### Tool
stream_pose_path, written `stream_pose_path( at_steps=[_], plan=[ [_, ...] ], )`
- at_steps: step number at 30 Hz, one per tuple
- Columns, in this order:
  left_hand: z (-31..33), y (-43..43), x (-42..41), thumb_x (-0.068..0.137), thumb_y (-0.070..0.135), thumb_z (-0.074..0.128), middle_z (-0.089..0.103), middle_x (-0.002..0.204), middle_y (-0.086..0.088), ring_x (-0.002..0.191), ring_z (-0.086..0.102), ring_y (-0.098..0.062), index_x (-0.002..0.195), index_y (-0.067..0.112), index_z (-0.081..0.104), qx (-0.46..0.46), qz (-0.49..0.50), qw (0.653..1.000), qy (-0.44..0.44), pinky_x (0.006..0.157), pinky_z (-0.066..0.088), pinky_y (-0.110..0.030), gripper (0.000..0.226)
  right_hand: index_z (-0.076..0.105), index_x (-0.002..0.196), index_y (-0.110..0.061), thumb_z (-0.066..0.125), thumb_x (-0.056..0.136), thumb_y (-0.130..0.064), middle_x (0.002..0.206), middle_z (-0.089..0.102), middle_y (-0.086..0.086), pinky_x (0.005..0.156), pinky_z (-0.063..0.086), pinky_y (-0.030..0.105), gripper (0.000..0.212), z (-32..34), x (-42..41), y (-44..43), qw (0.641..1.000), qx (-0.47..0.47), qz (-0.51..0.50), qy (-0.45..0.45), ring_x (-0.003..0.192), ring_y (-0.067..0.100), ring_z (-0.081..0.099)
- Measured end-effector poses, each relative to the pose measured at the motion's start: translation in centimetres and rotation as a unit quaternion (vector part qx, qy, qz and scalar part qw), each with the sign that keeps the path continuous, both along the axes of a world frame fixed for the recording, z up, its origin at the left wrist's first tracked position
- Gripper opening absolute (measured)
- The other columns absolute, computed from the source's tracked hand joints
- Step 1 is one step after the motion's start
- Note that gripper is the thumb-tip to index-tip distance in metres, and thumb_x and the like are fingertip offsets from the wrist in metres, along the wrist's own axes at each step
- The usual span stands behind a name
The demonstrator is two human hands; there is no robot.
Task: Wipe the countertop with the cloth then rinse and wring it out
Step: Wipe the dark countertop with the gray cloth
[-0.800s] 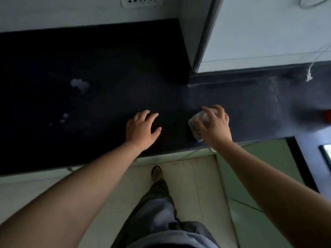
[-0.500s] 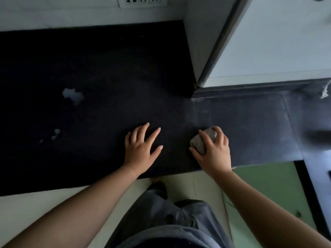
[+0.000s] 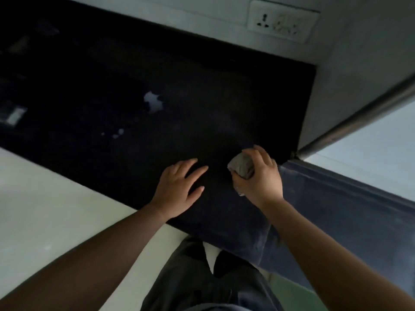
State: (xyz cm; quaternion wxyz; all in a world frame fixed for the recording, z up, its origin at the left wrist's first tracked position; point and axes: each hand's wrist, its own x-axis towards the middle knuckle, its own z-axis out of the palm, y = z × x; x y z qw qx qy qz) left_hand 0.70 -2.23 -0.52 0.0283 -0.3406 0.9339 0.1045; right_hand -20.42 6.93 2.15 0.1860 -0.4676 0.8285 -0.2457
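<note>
On the dark surface (image 3: 224, 97), the right hand (image 3: 260, 178) grips a balled cloth (image 3: 241, 168), left hand (image 3: 177, 189) flat and open; wiping seems underway, next toward the pale spill (image 3: 153, 104).

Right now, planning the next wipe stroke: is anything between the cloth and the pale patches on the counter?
Nothing visible. The countertop between the cloth, gripped by the right hand, and the large pale patch is bare; the left hand rests flat beside that path.

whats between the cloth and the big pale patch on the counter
Nothing but bare dark countertop between the cloth and the pale patch, in the head view.
</note>
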Motion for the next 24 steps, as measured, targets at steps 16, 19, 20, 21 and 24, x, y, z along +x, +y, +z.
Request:
stream_pose_path(
  at_steps=[16,19,20,21,24],
  plan=[
    [-3.0,-1.8,-0.1,0.093,0.047,0.034,0.036,0.149,-0.005,0.135,0.036,-0.026,0.138,0.031,0.043,0.000,0.183,0.982,0.052,0.112,0.028,-0.048,0.049,0.054,0.123,-0.023,0.052,0.088,-0.045,0.144,0.034,0.013,0.087,0.044,0.052,0.041,-4.3,-1.0,-8.6,0.989,0.032,-0.052,0.132,0.111,0.045,0.039],
    [-3.1,-1.7,-0.1,0.091,0.046,0.037,0.041,0.146,-0.006,0.132,0.038,-0.027,0.136,0.030,0.047,-0.006,0.191,0.979,0.071,0.109,0.033,-0.049,0.048,0.049,0.125,-0.031,0.043,0.089,-0.054,0.146,0.027,0.005,0.092,0.040,0.047,0.044,-3.8,1.3,-9.6,0.987,0.026,0.092,0.130,0.117,0.037,0.033],
    [-3.0,-1.7,-0.1,0.091,0.046,0.037,0.041,0.146,-0.007,0.132,0.039,-0.027,0.135,0.030,0.047,-0.008,0.191,0.979,0.073,0.108,0.034,-0.049,0.048,0.050,0.124,-0.032,0.042,0.088,-0.055,0.145,0.030,0.004,0.092,0.041,0.046,0.043,-3.9,2.0,-8.1,0.981,0.011,0.143,0.130,0.115,0.036,0.035],
    [-3.0,-1.6,-0.1,0.091,0.045,0.037,0.041,0.145,-0.007,0.132,0.039,-0.026,0.135,0.030,0.048,-0.008,0.190,0.979,0.074,0.108,0.034,-0.049,0.048,0.052,0.121,-0.031,0.042,0.087,-0.055,0.142,0.035,0.005,0.089,0.045,0.046,0.043,-4.2,2.3,-6.3,0.974,-0.005,0.181,0.139,0.112,0.035,0.039],
    [-3.0,-1.7,-0.2,0.091,0.045,0.038,0.042,0.145,-0.006,0.131,0.039,-0.024,0.134,0.030,0.049,-0.008,0.189,0.978,0.086,0.108,0.035,-0.049,0.047,0.058,0.115,-0.028,0.042,0.082,-0.053,0.132,0.047,0.007,0.078,0.052,0.045,0.044,-5.3,-0.1,-2.6,0.960,-0.045,0.210,0.181,0.098,0.036,0.049]
  ],
)
